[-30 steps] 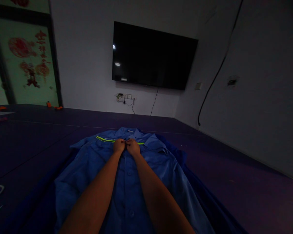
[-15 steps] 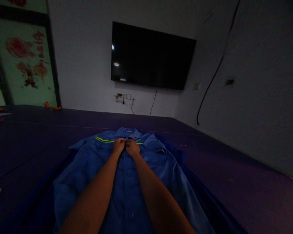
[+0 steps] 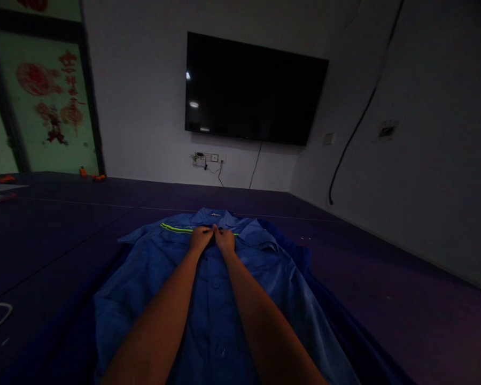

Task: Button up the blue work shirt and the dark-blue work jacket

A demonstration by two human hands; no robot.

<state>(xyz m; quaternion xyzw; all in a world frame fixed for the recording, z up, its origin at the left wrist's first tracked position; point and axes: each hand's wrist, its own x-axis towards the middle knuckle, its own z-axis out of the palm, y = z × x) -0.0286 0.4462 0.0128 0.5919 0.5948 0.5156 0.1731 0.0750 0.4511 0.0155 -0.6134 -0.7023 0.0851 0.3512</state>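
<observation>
A blue work shirt (image 3: 152, 283) with a yellow-green stripe across the chest lies front up, its collar pointing away from me. Buttons run down its middle placket. My left hand (image 3: 201, 238) pinches the placket below the collar, fingers curled. Right beside it, my right hand (image 3: 225, 240) grips the cloth too, its thumb raised near the left fingertips. Both hands almost touch. Whatever button lies between the fingertips is hidden. Darker blue cloth (image 3: 328, 305) shows beneath the shirt and out past its right side.
The shirt lies on a dark purple floor mat (image 3: 369, 267). A television (image 3: 256, 88) hangs on the far wall, with sockets and cables below. Small orange objects (image 3: 98, 177) lie by the glass door (image 3: 56, 107). A white cable (image 3: 2, 315) curves at the left edge.
The view has shifted slightly, so the scene sits a little further right. My hands stay at the upper placket; the right thumb now points up more and the fingers have shifted.
</observation>
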